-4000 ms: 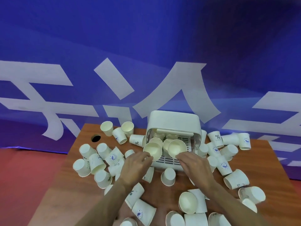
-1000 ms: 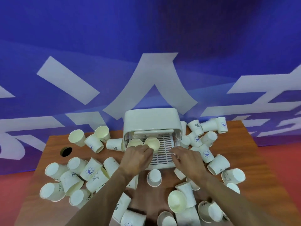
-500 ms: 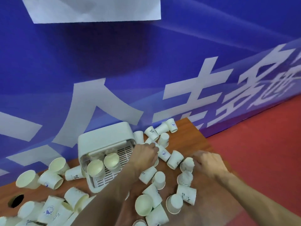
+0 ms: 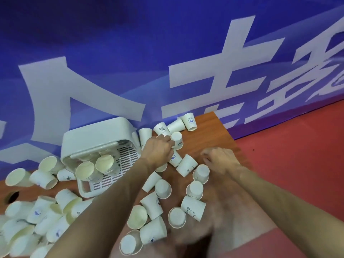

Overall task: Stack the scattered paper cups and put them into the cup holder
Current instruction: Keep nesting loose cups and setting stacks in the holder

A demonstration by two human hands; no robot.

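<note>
left hand at inverted cup | right hand over table | two cup stacks in holder

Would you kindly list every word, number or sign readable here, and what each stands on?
"%": far paper cup; small print beneath unreadable.
"%": lying cup left of the cup holder.
"Be": front cup; remaining letters blurred.
"吉", probably: blue banner; neighbouring characters cut off.
Other cups: blue prints too blurred.

Cups: white, blue prints, cream insides. Holder: white, slotted tray. Table: reddish-brown woodgrain. Backdrop: blue, large white characters. Floor: red.
</note>
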